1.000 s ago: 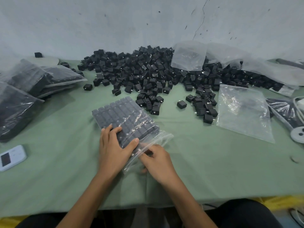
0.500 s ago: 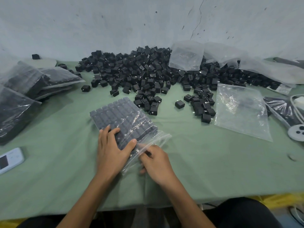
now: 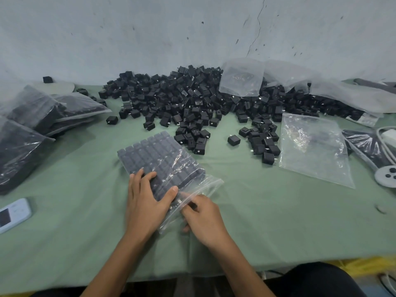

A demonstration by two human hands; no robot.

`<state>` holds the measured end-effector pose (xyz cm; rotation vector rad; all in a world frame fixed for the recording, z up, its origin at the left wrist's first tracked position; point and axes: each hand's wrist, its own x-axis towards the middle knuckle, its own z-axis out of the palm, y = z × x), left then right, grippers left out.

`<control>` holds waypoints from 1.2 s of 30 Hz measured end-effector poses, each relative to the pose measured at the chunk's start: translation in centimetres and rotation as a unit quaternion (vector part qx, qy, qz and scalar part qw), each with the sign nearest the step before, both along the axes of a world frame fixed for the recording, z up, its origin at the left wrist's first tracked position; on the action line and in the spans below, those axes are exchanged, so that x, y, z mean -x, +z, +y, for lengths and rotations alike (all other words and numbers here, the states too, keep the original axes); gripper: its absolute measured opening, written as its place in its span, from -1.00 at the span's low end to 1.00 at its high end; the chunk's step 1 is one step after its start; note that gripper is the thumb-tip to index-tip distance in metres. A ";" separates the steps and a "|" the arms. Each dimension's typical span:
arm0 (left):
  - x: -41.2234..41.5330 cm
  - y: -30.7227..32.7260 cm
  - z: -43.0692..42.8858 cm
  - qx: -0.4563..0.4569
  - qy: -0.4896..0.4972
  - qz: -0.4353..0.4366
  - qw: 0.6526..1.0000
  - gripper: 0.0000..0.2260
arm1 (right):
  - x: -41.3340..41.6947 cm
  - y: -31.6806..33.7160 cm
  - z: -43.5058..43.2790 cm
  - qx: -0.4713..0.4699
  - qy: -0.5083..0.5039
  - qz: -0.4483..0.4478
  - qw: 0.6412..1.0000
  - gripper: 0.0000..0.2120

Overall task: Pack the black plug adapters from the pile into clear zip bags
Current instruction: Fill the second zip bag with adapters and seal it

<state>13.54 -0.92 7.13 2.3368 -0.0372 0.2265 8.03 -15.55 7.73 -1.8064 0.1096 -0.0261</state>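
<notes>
A clear zip bag point(image 3: 162, 159) filled with neat rows of black plug adapters lies on the green cloth in front of me. My left hand point(image 3: 145, 202) presses flat on the bag's near end, thumb along the adapters' edge. My right hand point(image 3: 203, 219) pinches the bag's open zip edge just right of the left thumb. A big pile of loose black adapters point(image 3: 192, 99) spreads along the wall behind. An empty clear zip bag point(image 3: 312, 146) lies flat to the right.
Filled bags point(image 3: 36, 116) are stacked at the left. A white-blue device point(image 3: 12, 214) lies near the left front edge. Crumpled plastic bags point(image 3: 242, 76) rest on the pile. A white round object with a cable point(image 3: 387, 175) sits at far right.
Both hands stay on the bag's near end; the right hand's fingers shifted slightly along the zip edge. The bag has not moved.
</notes>
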 end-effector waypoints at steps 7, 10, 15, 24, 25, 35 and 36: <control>-0.2 -0.3 0.2 -0.001 -0.003 -0.001 1.000 -0.36 | 0.2 -0.2 0.1 0.023 -0.013 0.023 0.999 -0.74; -0.2 -0.3 0.1 0.004 -0.002 -0.006 1.000 -0.36 | 0.3 0.0 0.1 0.026 -0.009 0.017 0.999 -0.72; -0.3 -0.5 0.3 0.004 -0.004 -0.002 1.000 -0.35 | 0.9 -0.2 -0.8 0.010 0.002 0.006 1.000 -0.86; -0.4 -1.0 0.4 0.007 -0.006 -0.007 1.000 -0.35 | -1.7 1.6 -12.0 0.241 -0.205 -0.065 0.946 -0.79; -0.5 -1.1 0.5 0.008 -0.007 -0.008 1.000 -0.34 | -2.6 1.7 -13.2 0.285 -0.226 -0.062 0.929 -0.73; -0.5 -1.1 0.4 0.007 0.001 -0.014 1.000 -0.25 | -6.7 0.7 -16.9 0.508 -0.208 0.015 0.836 -0.57; -0.5 -1.1 0.4 0.006 0.002 -0.014 1.000 -0.25 | -6.8 0.8 -17.1 0.492 -0.218 0.019 0.843 -0.59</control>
